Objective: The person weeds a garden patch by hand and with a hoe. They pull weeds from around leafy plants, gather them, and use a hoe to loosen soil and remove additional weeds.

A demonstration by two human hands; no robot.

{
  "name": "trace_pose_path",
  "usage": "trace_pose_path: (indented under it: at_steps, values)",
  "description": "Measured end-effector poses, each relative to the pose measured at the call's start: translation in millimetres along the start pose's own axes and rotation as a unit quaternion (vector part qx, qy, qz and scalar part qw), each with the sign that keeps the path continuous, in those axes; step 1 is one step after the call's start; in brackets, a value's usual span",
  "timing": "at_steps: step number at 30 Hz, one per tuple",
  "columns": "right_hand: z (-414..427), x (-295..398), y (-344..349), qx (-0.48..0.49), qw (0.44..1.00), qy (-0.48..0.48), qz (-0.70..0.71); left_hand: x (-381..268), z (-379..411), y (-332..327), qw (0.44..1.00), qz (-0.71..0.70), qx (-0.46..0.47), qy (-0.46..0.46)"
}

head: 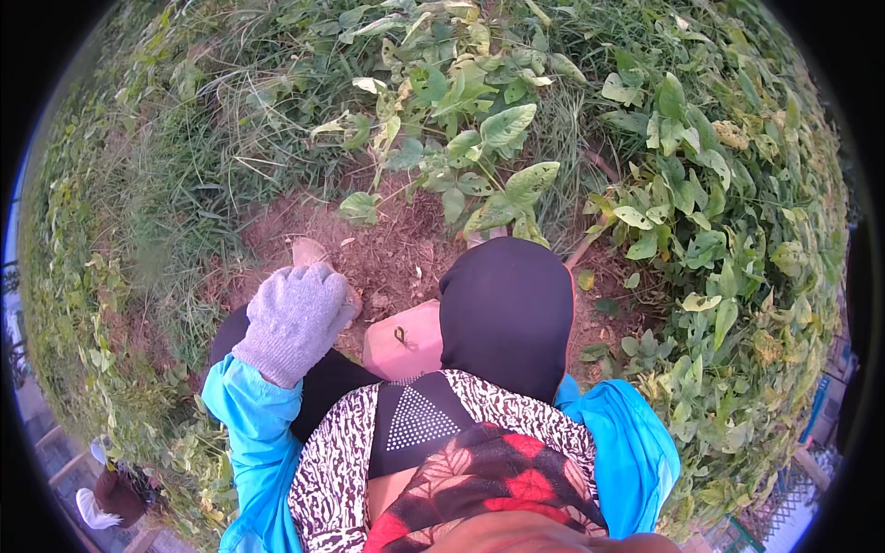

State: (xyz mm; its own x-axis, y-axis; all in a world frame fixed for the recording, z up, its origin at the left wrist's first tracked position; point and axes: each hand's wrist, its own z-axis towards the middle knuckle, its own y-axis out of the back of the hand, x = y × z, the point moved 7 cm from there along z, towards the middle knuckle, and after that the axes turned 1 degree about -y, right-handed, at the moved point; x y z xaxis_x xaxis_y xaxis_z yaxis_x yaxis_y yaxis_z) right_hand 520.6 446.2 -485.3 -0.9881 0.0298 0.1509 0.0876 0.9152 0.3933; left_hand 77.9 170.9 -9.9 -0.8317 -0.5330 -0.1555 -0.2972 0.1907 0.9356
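Observation:
A grey knitted glove covers my left hand (297,318), which is held over my left knee with its fingers curled; whether anything lies inside them is hidden. My right hand is out of view, its arm in a blue sleeve (632,449) at my side. Between my legs a pink container (403,342) with a small dark loop on it rests on reddish soil (387,256). My bent right knee (508,318) is in dark cloth. Just ahead grow broad-leaved green plants (511,131), several leaves full of holes.
Long grass (180,207) grows at the left among more plants. Dense leafy plants (698,180) stand at the right. A brown stem (588,242) leans near my right knee. Another person (119,494) is partly visible at the lower left edge. A mesh fence (781,508) shows at the lower right.

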Motion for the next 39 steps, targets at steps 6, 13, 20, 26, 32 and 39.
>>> trace_pose_path:
  at_steps: [6, 13, 20, 26, 32, 39]
  values:
    - [-37, 127, 119, -0.095, 0.926, 0.268, 0.249, -5, -6, 17, 0.994, -0.042, -0.102, -0.005]
    - [-186, 350, 298, -0.38, 0.764, 0.475, 0.215, -9, -3, 36, 0.98, -0.085, -0.178, 0.0]
    - [-43, 388, 262, -0.379, 0.906, 0.185, 0.027, -4, -7, 24, 0.989, -0.071, -0.129, 0.032]
    - [32, 366, 160, -0.28, 0.957, 0.061, 0.051, -6, 14, 22, 0.994, -0.065, -0.083, 0.038]
    - [55, 365, 101, -0.232, 0.958, 0.139, 0.099, -12, 40, 24, 0.996, -0.085, -0.024, 0.025]
    - [37, 356, 120, -0.154, 0.936, 0.205, 0.242, 1, 28, 15, 0.998, -0.038, -0.025, 0.034]
